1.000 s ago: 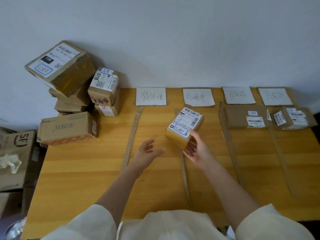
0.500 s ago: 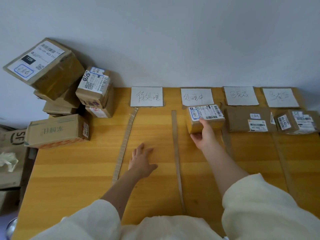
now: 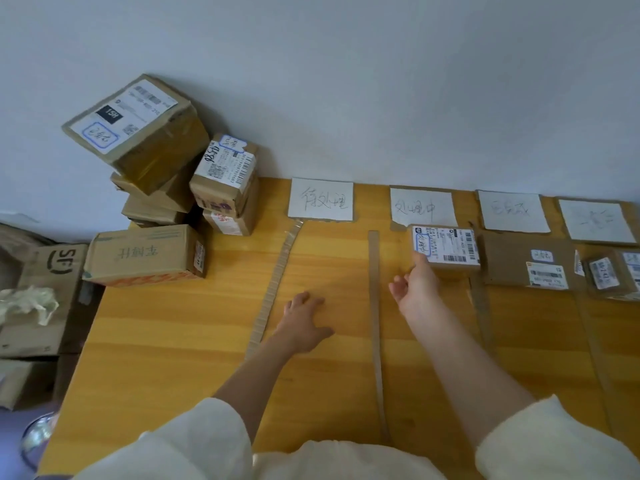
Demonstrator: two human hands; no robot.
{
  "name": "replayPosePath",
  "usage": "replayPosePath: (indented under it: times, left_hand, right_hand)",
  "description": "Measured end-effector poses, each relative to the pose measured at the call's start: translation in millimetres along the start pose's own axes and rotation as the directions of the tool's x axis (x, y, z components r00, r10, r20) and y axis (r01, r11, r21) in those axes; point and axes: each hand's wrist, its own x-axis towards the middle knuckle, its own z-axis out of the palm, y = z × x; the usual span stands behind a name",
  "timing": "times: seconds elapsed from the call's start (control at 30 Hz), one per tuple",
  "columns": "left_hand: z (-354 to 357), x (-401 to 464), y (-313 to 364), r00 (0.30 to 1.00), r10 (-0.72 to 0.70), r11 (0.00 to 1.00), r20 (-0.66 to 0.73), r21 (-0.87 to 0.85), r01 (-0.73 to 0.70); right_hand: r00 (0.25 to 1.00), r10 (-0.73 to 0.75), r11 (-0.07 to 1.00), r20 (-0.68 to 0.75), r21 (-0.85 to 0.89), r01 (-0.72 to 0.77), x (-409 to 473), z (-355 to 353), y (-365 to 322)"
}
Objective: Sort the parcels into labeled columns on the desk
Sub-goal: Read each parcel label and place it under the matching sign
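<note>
- Touching the near-left corner of the small brown cardboard parcel with a white shipping label (image 3: pixel 446 249), the right hand (image 3: pixel 417 292) has its fingers loose and spread; only fingertips meet the box, so it reads as released rather than grasped.
- That parcel now sits flat on the yellow wooden desk (image 3: pixel 194 341), just in front of the second handwritten white paper sign (image 3: pixel 422 206); a second ago it was in the air over the strip to its left.
- Left of the parcel, the left hand (image 3: pixel 303 322) rests flat and empty on the desk.
- Right of the parcel, a flat brown cardboard mailer (image 3: pixel 526 261) lies in the next column.
- Far left of the parcel, the pile of taped cardboard boxes (image 3: pixel 156 161) remains unsorted, so sorting likely continues there.
</note>
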Motion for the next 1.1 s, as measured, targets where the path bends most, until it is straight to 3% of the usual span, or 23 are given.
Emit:
replayPosePath:
  times: [0.07, 0.17, 0.37, 0.5, 0.63, 0.83, 1.1]
  left_hand:
    - [-11, 1, -4, 0.998, -0.006, 0.987, -0.067, -0.159, -0.005]
    - [-34, -5, -15, 0.958, -0.056, 0.942, -0.280, -0.332, -0.042]
    - [-100, -30, -60, 0.742, -0.243, 0.843, -0.624, -0.514, -0.156]
    - [-151, -49, -88, 0.598, -0.395, 0.764, -0.697, -0.611, -0.208]
    - [-201, -57, -108, 0.490, -0.456, 0.721, -0.743, -0.631, -0.285]
    - [-259, -58, -116, 0.498, -0.464, 0.623, -0.732, -0.670, -0.404]
    - [-294, -48, -118, 0.593, -0.410, 0.556, -0.693, -0.705, -0.439]
  right_hand:
    - [0.995, -0.020, 0.996, 0.096, -0.087, 0.029, -16, 18, 10]
    - [0.962, -0.026, 0.978, 0.272, -0.191, 0.080, -41, 53, 20]
    - [0.815, -0.051, 0.875, 0.577, -0.368, 0.316, -102, 138, 29]
    - [0.715, -0.106, 0.773, 0.691, -0.395, 0.496, -143, 191, 26]
    - [0.671, -0.138, 0.708, 0.729, -0.401, 0.581, -171, 236, 16]
    - [0.615, -0.156, 0.646, 0.773, -0.391, 0.656, -189, 282, 6]
    - [0.627, -0.173, 0.593, 0.760, -0.428, 0.682, -189, 303, 8]
